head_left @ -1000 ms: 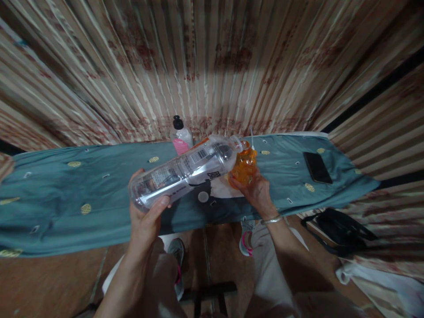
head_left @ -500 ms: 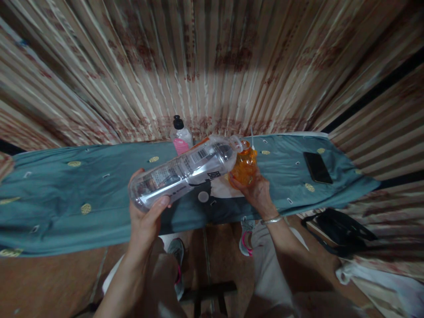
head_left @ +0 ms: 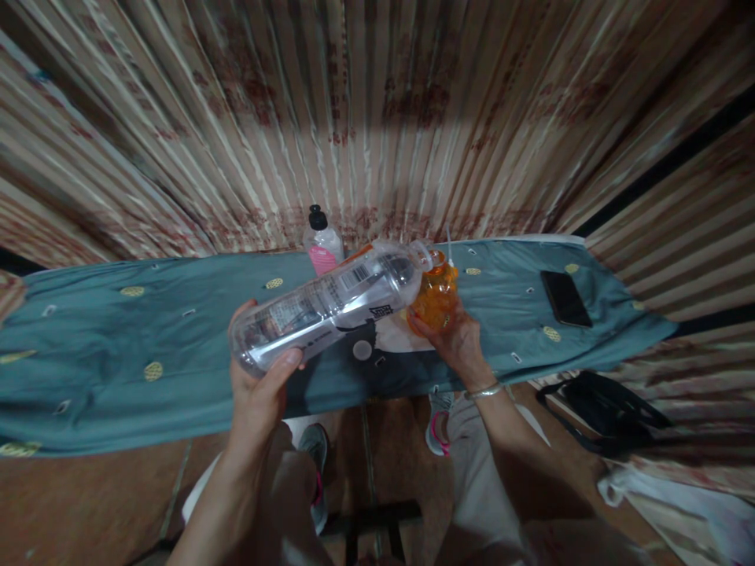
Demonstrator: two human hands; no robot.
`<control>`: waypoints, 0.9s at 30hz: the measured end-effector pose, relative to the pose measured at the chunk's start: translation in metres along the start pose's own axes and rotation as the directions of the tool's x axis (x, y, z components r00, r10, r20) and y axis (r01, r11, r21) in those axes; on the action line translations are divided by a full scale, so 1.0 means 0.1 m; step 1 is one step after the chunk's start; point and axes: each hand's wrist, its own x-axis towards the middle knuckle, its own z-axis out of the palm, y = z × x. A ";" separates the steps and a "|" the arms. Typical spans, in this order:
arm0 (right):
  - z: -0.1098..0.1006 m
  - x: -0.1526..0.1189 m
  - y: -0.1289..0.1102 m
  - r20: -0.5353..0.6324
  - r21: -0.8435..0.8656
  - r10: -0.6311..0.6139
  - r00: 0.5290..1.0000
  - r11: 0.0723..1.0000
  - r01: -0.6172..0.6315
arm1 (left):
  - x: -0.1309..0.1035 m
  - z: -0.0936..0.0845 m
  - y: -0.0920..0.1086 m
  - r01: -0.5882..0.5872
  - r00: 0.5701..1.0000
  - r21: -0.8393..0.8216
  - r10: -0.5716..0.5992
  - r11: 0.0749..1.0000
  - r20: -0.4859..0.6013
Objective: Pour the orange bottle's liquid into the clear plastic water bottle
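Observation:
My left hand (head_left: 263, 385) is wrapped round the lower end of a large clear plastic bottle (head_left: 330, 306), which is tilted with its neck up to the right. The neck, with no cap on it, lies against the mouth of a small orange translucent bottle (head_left: 435, 303). My right hand (head_left: 457, 338) grips that orange bottle near its base. Whether liquid passes between the mouths is too small to tell. Beneath the large bottle, a round whitish cap (head_left: 362, 350) rests beside a partly hidden white and dark item (head_left: 401, 339).
A bottle with a black cap and pink label (head_left: 323, 255) stands behind. A dark phone (head_left: 566, 299) lies at the right of the teal cloth (head_left: 194, 338). Pleated curtains (head_left: 354, 118) hang behind the table. A black bag (head_left: 607, 409) is at the lower right.

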 end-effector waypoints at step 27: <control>0.05 -0.01 0.05 -0.059 0.008 -0.048 0.997 0.999 0.048 | 0.01 -0.04 -0.03 -0.007 1.000 -0.008 0.007 1.000 0.019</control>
